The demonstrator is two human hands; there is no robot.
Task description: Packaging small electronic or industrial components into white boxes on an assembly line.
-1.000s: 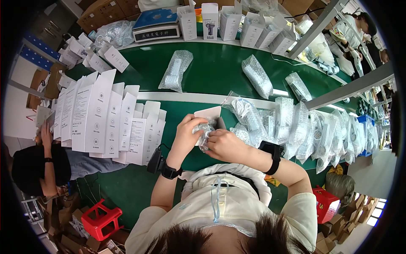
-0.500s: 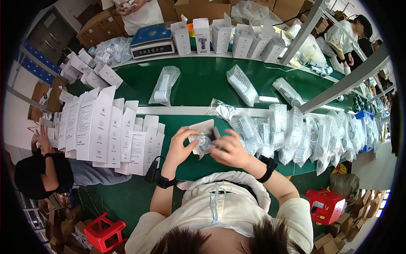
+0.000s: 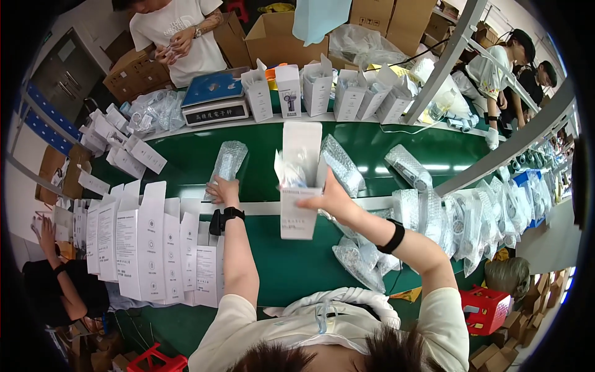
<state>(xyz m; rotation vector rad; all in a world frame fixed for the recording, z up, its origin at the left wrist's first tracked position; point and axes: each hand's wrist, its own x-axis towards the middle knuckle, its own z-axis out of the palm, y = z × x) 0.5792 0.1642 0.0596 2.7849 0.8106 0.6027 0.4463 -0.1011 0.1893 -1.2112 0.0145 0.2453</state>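
Note:
Upright over the table's middle, an open white carton point(image 3: 299, 214) is held in my right hand point(image 3: 327, 197), thumb across its front and fingers at its right side. Its tall flap stands up, and clear plastic point(image 3: 302, 166) shows in its mouth. My left hand point(image 3: 224, 191) reaches forward to a bubble-wrap pouch point(image 3: 229, 160) lying on the green table, its fingers curled over the near end. What the pouch contains is not clear. Just behind the carton, to the right, lies another bubble-wrap pouch point(image 3: 344, 166).
White cartons point(image 3: 149, 248) stand in a row at left. Bubble-wrapped items point(image 3: 458, 217) line the right, with a further pouch point(image 3: 409, 167) behind. Along the back are a scale point(image 3: 214, 99) and open cartons point(image 3: 316, 87). A metal post point(image 3: 443, 62) rises at right. Other people work nearby.
My right hand now holds the carton upright, farther forward. My left hand has left the carton and moved forward onto the left pouch. The whole view has shifted.

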